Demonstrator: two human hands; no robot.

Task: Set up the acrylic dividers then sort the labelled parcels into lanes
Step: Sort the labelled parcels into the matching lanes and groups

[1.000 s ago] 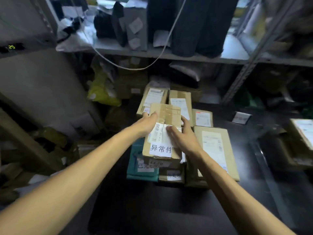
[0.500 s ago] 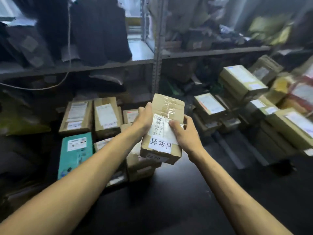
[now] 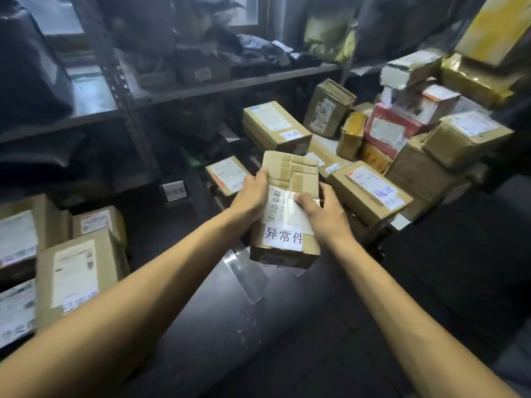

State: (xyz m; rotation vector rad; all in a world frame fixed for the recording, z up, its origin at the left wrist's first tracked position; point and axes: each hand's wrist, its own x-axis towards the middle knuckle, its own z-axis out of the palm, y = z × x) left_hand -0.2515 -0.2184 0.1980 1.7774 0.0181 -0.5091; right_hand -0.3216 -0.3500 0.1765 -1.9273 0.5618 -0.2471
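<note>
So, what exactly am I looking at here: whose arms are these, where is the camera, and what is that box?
No machine here: these are a person's bare arms, filmed by one wide-angle camera worn on their head, looking forward and down. The left hand and right hand grip a taped cardboard parcel by its sides; its white sticker reads 异常件. Just below it, a clear acrylic divider sits on the dark table. Other labelled parcels lie in piles to the right and left, with metal shelving behind.
</note>
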